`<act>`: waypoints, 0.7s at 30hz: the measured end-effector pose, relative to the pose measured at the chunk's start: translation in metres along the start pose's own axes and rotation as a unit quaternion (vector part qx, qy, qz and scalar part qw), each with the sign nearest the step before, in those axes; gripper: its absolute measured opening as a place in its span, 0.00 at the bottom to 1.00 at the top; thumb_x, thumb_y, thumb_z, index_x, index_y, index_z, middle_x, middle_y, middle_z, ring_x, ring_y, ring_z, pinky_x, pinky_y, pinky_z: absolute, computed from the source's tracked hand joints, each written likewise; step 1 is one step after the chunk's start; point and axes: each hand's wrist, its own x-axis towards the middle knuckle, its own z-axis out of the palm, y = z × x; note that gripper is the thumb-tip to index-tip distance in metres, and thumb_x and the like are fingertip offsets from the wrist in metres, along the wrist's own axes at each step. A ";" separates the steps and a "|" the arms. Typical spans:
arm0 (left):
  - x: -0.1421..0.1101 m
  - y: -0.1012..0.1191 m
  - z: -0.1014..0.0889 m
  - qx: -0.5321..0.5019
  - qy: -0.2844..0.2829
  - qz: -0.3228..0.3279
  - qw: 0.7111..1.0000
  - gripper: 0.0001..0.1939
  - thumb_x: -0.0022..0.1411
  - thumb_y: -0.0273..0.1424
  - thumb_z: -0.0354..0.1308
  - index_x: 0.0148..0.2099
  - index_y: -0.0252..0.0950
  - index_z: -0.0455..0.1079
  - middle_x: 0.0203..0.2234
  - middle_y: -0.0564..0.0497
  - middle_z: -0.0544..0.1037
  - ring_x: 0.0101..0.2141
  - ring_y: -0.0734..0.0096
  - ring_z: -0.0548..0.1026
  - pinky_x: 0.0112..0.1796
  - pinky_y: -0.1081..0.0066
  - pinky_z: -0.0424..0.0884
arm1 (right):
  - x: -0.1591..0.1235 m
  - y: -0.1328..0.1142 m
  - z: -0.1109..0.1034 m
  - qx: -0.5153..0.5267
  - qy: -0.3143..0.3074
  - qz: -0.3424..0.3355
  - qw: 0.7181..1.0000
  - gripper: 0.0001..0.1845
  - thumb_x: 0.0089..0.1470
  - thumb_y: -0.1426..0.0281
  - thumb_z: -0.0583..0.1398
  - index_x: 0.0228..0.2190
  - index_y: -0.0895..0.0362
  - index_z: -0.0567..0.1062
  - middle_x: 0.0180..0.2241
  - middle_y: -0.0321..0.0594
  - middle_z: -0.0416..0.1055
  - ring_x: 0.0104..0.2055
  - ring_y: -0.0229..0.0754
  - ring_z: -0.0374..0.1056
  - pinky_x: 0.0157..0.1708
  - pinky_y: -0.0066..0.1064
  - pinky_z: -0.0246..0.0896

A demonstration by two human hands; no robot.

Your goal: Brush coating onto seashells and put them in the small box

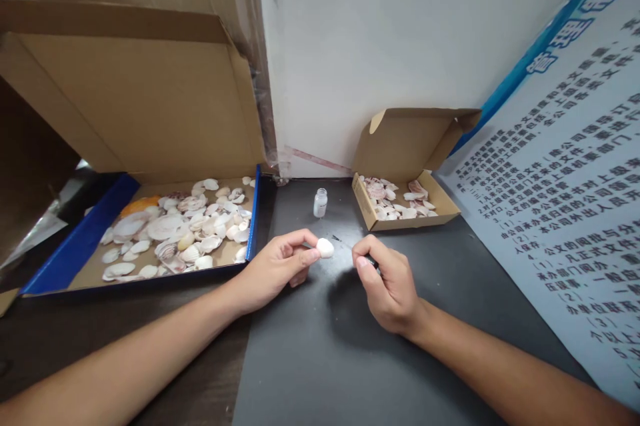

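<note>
The left grip (283, 263) was closed to a pinch, thumb against fingers, on one white shell (325, 248), held clear above the worktop (300, 359). The right grip (390, 283) was curled tight around one small dark object (371, 261), mostly hidden by the fingers. A fine dark tip (337, 238) showed between the two grips, just beside the shell; whether it joined the dark object could not be confirmed. Progress, judged from the layout: one shell was in hand, and the bottle (321, 203) beyond the grips stood upright with its mouth uncovered. No coating could be made out on the held shell, so work on that piece appeared unfinished. Which of the boxed shells had been handled could not be determined. Count: grips, two; held shells, one; bottles, one; open boxes, two. The large box (254, 213) at left, with blue sides, contained several dozen overlapping shells, including one orange shell (140, 205); an exact count was not possible. The small box (443, 219) at right contained fewer, likely over a dozen, also overlapping. One printed poster (550, 179) bordered the right side.
</note>
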 end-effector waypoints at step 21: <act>0.001 -0.001 -0.001 -0.013 -0.007 0.003 1.000 0.14 0.63 0.42 0.59 0.39 0.37 0.65 0.16 0.62 0.56 0.18 0.81 0.53 0.22 0.77 0.53 | 0.001 -0.004 0.003 -0.043 -0.038 -0.031 0.998 0.08 0.56 0.76 0.51 0.27 0.55 0.61 0.19 0.28 0.52 0.18 0.32 0.50 0.22 0.27 0.46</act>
